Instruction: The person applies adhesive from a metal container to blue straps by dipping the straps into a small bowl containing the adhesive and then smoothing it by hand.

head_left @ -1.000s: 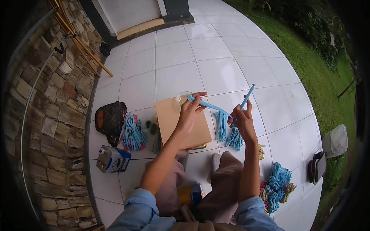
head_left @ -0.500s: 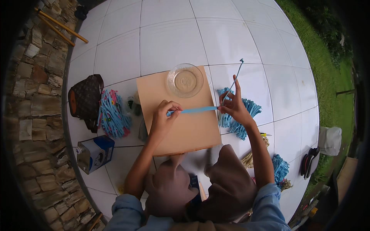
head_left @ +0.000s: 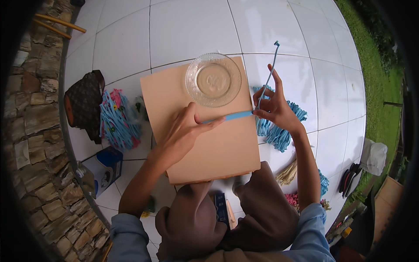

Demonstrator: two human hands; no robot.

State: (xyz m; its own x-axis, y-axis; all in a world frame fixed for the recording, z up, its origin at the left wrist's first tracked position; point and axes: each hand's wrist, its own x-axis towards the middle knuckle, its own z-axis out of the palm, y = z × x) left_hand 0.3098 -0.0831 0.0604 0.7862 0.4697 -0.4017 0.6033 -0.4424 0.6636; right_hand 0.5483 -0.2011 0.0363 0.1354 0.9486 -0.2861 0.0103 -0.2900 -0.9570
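1. We see the blue strip [head_left: 239, 116] crossing over the tan board [head_left: 218, 150], near the glass plate [head_left: 235, 81].
2. Our right hand [head_left: 279, 111] pinches its right end.
3. Our left hand [head_left: 181, 130] extends 1 finger along it; whether it pinches, we cannot tell.

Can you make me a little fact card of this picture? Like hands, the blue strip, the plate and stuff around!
Left hand: fingers touching the blue strip
Right hand: pinching the strip; index finger raised
Blue strip: stretched between the hands
Glass plate: clear, round, at the far edge of the tan board
Beyond the board, left: blue-and-pink strands, dark brown bag, blue-and-grey tin
Near the right hand: blue bundles
Floor: white tiles
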